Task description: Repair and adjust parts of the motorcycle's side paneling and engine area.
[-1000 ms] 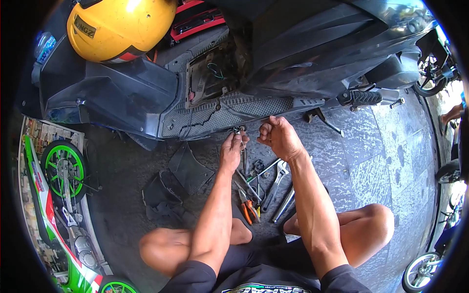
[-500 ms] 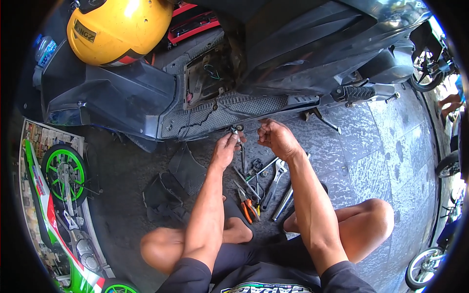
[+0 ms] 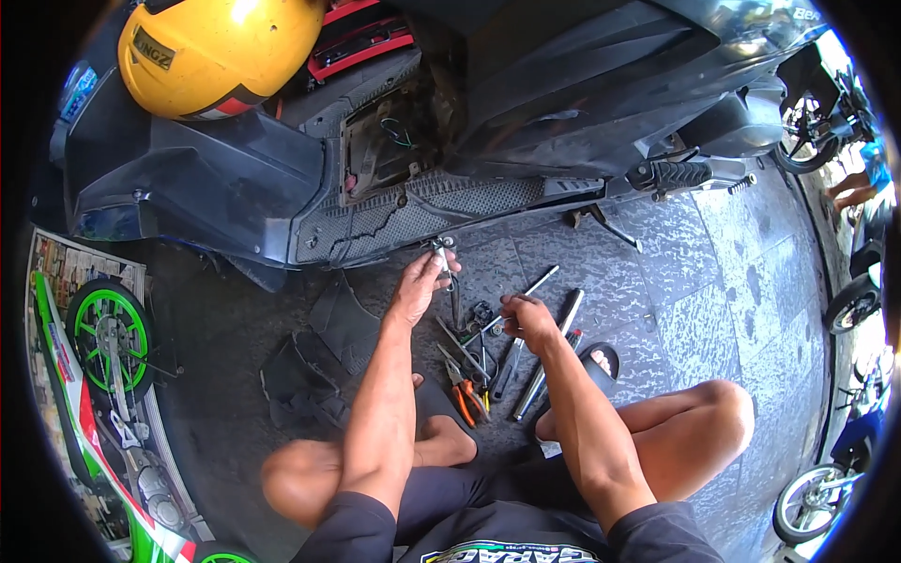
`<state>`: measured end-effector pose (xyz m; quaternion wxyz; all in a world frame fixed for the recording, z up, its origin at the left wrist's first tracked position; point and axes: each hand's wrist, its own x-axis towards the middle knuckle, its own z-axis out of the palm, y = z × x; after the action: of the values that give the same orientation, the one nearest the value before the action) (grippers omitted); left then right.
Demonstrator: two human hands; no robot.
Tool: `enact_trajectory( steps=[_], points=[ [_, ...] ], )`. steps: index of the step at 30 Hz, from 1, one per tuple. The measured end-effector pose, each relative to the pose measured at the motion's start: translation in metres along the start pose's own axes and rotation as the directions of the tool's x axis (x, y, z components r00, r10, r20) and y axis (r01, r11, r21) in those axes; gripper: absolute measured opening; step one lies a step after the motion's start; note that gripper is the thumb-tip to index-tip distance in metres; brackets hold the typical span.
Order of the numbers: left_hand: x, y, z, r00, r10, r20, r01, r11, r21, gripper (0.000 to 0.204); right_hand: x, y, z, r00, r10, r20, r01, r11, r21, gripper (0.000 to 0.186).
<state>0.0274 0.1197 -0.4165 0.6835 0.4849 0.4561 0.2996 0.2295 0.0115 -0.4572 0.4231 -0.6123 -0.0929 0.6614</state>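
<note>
My left hand (image 3: 418, 286) is closed with fingertips and thumb on a small silvery metal piece (image 3: 440, 257), just under the near edge of the scooter's footboard (image 3: 375, 227). A dark slim part hangs below those fingers. Lower and to the right, my right hand (image 3: 532, 320) hovers over the tools on the floor with its fingers curled; whether it holds anything is hidden. Beneath it lies an adjustable wrench (image 3: 508, 367), partly covered by the hand. A long silvery bar (image 3: 574, 310) is beside that hand, and pliers with orange handles (image 3: 464, 399) lie nearer me.
The dark scooter (image 3: 572, 94) spans the far side, its kickstand (image 3: 610, 230) sticking out toward me. A yellow helmet (image 3: 211, 56) rests on it. Black plastic panels (image 3: 305, 375) lie on the floor at left, near a green-wheeled motorcycle (image 3: 111, 338). A red tool tray (image 3: 361, 42) stands behind.
My right hand has drawn back from the footboard's edge, down toward me over the tools. My left hand stays near the edge with the metal piece. The view has shifted slightly.
</note>
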Motion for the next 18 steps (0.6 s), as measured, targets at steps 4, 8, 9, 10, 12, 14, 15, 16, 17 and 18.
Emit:
enact_trajectory(
  steps=[4,8,9,10,12,14,15,16,17,18],
  points=[
    [0.001,-0.003,0.002,0.999,0.03,0.026,-0.03,0.999,-0.023,0.033,0.005,0.012,-0.002,1.0,0.019,0.023,-0.019,1.0,-0.013,0.025],
    [0.001,0.0,-0.002,0.999,0.037,0.024,-0.037,0.999,-0.001,0.032,0.011,0.01,-0.009,1.0,-0.014,-0.008,0.014,0.999,-0.033,0.024],
    [0.001,0.001,-0.003,0.999,0.035,0.032,-0.035,0.999,-0.015,0.031,0.013,0.009,-0.012,0.999,-0.026,-0.043,0.025,0.999,-0.035,0.023],
    [0.001,0.001,-0.003,0.999,0.013,0.03,-0.012,1.0,-0.019,0.03,0.014,0.008,-0.014,0.994,-0.005,-0.108,0.0,0.999,-0.048,0.023],
    [0.0,0.002,-0.002,0.999,0.048,0.015,-0.048,0.999,-0.004,0.031,0.016,0.007,-0.017,0.996,-0.039,-0.077,0.038,0.999,-0.006,0.022],
    [0.0,0.001,0.002,0.998,0.051,-0.033,-0.05,0.998,0.034,0.031,0.018,0.008,-0.016,0.993,-0.028,-0.114,0.028,1.0,0.004,0.023],
    [0.0,0.001,0.004,0.998,0.062,-0.031,-0.06,0.997,0.04,0.031,0.019,0.008,-0.015,0.994,-0.032,-0.101,0.037,0.998,0.045,0.022],
    [-0.001,0.001,0.006,0.996,0.071,-0.051,-0.068,0.997,0.047,0.031,0.02,0.009,-0.012,0.996,-0.062,-0.069,0.067,0.994,0.081,0.019],
    [-0.001,0.001,0.007,0.994,0.073,-0.076,-0.068,0.996,0.06,0.03,0.021,0.01,-0.009,0.996,-0.026,-0.082,0.034,0.995,0.091,0.016],
    [-0.001,0.002,0.008,0.994,0.063,-0.084,-0.06,0.998,0.035,0.029,0.021,0.011,-0.006,0.998,-0.023,-0.063,0.029,0.994,0.103,0.016]
  ],
)
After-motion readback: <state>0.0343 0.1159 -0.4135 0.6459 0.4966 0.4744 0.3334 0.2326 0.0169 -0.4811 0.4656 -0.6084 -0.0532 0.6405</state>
